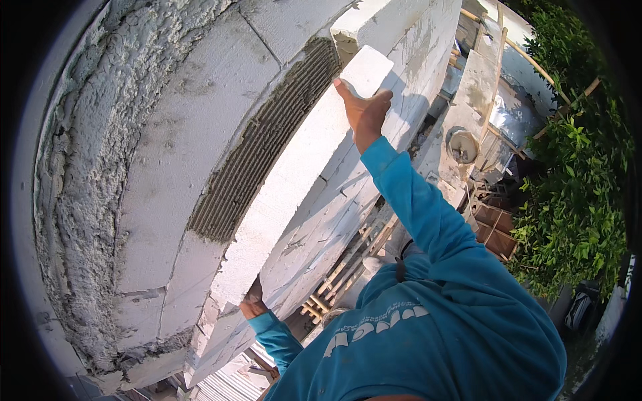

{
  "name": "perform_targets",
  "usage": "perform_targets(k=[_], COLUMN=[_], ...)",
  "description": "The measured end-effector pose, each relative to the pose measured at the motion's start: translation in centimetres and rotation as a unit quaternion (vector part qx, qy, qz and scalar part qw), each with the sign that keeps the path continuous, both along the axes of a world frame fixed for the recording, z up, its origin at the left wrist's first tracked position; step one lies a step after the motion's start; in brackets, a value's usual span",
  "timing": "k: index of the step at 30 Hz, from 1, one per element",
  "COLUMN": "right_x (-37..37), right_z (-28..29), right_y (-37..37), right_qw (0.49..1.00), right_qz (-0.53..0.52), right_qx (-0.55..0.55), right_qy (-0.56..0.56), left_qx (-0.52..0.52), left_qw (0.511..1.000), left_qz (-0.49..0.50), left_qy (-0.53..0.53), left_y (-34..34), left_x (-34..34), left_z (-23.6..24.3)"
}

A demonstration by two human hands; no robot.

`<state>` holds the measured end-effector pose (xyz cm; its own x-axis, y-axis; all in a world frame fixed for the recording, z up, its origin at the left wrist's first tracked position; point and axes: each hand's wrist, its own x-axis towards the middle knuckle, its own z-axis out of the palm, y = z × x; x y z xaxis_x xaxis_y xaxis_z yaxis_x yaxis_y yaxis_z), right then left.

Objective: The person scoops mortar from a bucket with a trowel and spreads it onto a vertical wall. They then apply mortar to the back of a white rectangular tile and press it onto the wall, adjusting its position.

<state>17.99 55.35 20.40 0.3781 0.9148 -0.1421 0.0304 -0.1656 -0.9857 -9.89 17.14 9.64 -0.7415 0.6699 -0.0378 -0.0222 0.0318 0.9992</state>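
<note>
A long white aerated-concrete block (294, 180) is held between my two hands, along the edge of a block wall (160, 140). My right hand (366, 115) grips its far upper end, thumb pressed over the edge. At the near lower end, my left hand (254, 304) is closed round the block, its fingers mostly hidden. Beside the block lies a bed of grey ridged mortar (267, 144) on the wall. I cannot tell whether the block touches the mortar.
Another white block (374, 20) stands just beyond the far end. Rough plaster (100, 147) runs along the left. Below to the right are bamboo poles (351, 260), a plank platform (468, 113) with a round bucket (462, 146), and leafy branches (568, 187).
</note>
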Motion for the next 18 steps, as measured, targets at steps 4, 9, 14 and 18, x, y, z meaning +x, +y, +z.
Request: perform_targets(k=[4,9,14,18], right_x=[-2.4,-6.2,-6.4,-6.6], right_z=[0.8,-0.5,-4.3,-6.6], right_y=[-1.4,-1.2,-1.8,-1.4], right_qw=[0.997,0.984,0.97,0.972], right_qz=[0.045,0.095,0.109,0.123], right_qx=[0.054,0.151,0.216,0.197], right_qy=[0.011,-0.025,0.021,0.046], left_qx=[0.046,0.078,-0.039,-0.275], left_qw=[0.967,0.872,0.953,0.958], left_qz=[0.049,0.196,0.065,0.052], left_qy=[-0.248,-0.442,-0.294,-0.055], left_y=[1.1,1.0,0.0,1.7], left_x=[1.8,0.7,2.0,4.4], left_z=[3.9,5.2,5.1,6.4])
